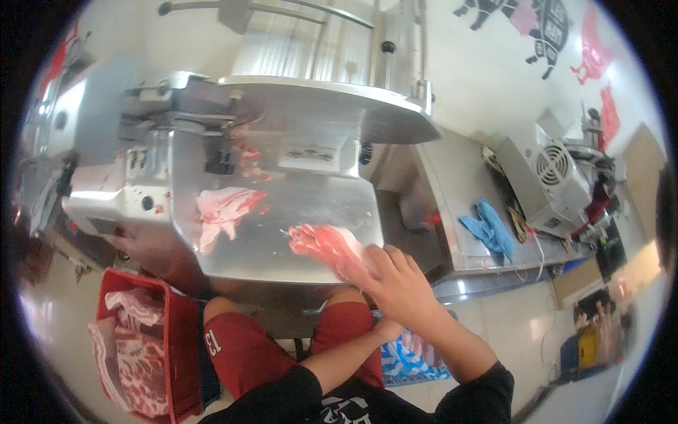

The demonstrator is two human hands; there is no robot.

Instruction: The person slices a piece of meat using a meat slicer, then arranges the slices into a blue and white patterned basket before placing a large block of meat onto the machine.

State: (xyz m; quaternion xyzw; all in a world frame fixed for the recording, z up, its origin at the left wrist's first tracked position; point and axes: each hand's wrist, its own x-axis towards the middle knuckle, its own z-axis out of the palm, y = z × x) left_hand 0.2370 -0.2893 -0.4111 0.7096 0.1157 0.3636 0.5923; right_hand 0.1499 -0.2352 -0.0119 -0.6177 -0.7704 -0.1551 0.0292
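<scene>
My right hand [394, 281] grips a folded bundle of thin raw meat slices [328, 246] over the front right of the meat slicer's steel tray [296, 206]. The bundle's far end points left across the tray. A second pile of pale and pink meat slices [228, 209] lies on the tray's left side, apart from my hands. My left hand [391, 329] is below and behind my right forearm, mostly hidden, so its fingers do not show. Under that crossing, a blue-and-white patterned bag [416, 358] has sliced meat [424, 344] at it.
Meat scraps [251, 159] are scattered beneath the slicer's upper steel plate [339, 106]. On the floor at left, a red crate [168, 339] holds slabs of raw ribbed meat [140, 365]. A blue cloth [490, 228] and a machine with a fan grille [553, 177] sit on the right-hand steel counter [450, 196].
</scene>
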